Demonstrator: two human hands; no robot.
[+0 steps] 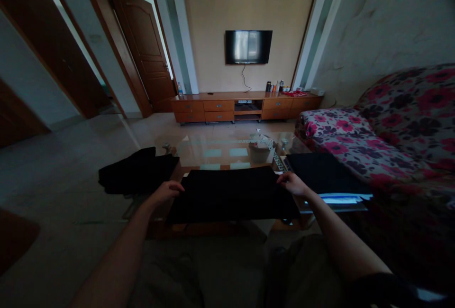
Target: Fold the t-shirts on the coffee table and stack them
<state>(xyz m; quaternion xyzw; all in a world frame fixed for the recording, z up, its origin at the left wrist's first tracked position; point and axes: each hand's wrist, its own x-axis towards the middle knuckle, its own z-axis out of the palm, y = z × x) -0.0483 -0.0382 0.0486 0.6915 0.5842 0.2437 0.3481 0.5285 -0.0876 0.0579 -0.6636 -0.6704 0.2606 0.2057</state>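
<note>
Both hands on black garment, glass table.
We see the left hand (167,191) and right hand (292,183) with fingers closed on opposite edges of the black garment (231,194), spread flat on the glass table (220,149).

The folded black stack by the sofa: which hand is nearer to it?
Right. The right hand grips the spread black cloth beside the folded black stack; the left hand holds the cloth's opposite edge.
</note>
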